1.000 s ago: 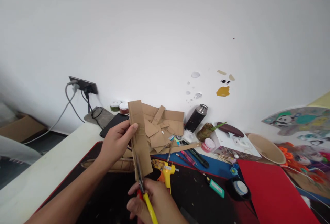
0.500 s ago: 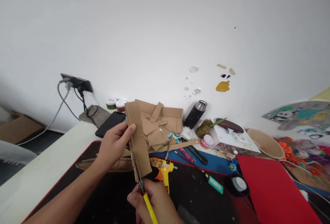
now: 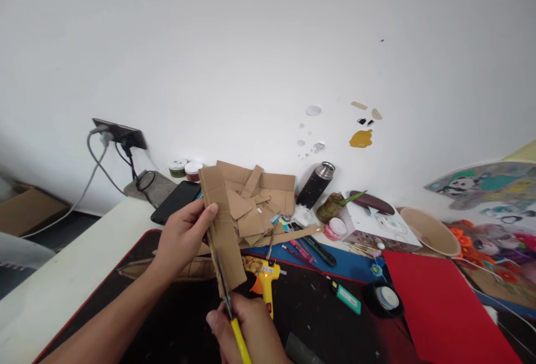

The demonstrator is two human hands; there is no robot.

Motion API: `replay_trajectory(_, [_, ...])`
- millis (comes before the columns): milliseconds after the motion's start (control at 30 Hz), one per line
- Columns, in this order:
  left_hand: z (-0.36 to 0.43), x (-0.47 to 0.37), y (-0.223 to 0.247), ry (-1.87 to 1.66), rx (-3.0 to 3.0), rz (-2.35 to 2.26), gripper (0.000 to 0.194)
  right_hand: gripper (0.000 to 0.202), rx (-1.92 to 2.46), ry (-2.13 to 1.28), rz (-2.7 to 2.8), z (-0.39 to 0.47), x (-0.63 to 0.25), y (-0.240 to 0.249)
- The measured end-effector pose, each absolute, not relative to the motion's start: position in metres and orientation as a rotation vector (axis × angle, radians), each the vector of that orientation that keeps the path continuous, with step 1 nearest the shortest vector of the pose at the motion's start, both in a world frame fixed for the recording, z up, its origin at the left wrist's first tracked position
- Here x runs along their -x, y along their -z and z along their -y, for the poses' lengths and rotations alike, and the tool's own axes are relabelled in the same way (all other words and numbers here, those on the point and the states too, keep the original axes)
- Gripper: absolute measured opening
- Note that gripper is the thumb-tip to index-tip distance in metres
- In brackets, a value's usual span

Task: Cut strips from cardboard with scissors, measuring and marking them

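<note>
Pinched between the thumb and fingers of my left hand (image 3: 186, 235) is a long strip of brown cardboard (image 3: 224, 230), held upright and slightly tilted. My right hand (image 3: 251, 325) grips a pair of scissors (image 3: 237, 333) with yellow handles. Their blades lie along the left edge of the cardboard strip, near its lower end, with a narrow sliver on the far side of the cut. Behind my left wrist lies a boat-shaped cardboard piece (image 3: 192, 270), partly covered. Just right of the strip, a yellow hot glue gun (image 3: 267, 283) rests on the dark mat.
Cardboard scraps (image 3: 276, 185) are heaped against the wall beside a black flask (image 3: 316, 185). A phone (image 3: 176, 202) lies left of them. Toward the right are a utility knife (image 3: 320, 249), a teal lighter (image 3: 347, 298), a black tape roll (image 3: 384, 298) and a red sheet (image 3: 439, 308).
The view has shifted slightly, moving the scene a little left. Both hands keep their holds, and the scissors stay at the strip's left edge with little visible change.
</note>
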State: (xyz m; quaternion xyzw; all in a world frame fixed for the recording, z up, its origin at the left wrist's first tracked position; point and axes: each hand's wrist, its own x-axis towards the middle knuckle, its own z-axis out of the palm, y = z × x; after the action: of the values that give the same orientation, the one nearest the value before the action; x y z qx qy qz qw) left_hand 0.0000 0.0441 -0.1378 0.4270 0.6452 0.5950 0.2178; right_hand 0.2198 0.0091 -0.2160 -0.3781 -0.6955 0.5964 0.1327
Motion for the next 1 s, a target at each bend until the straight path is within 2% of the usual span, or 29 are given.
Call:
replay_trajectory(267, [-0.045, 0.000, 0.136, -1.612, -1.187, -1.758, 0.050, 0.056, 1.103, -1.700, 2.096, -0.016, -0.219, 0.205])
replay_trajectory(600, [-0.047, -0.001, 0.139, -1.639, -1.163, -1.726, 0.053, 0.032, 1.293, -1.429, 2.207, -0.013, -0.209, 0.218])
replay_trajectory(867, [-0.047, -0.002, 0.138, -1.653, -1.134, -1.692, 0.049, 0.026, 1.322, -1.356, 2.237, -0.011, -0.206, 0.224])
replay_trajectory(1000, [-0.047, -0.002, 0.139, -1.635, -1.157, -1.698, 0.047, 0.029, 1.299, -1.432, 2.201, -0.009, -0.206, 0.221])
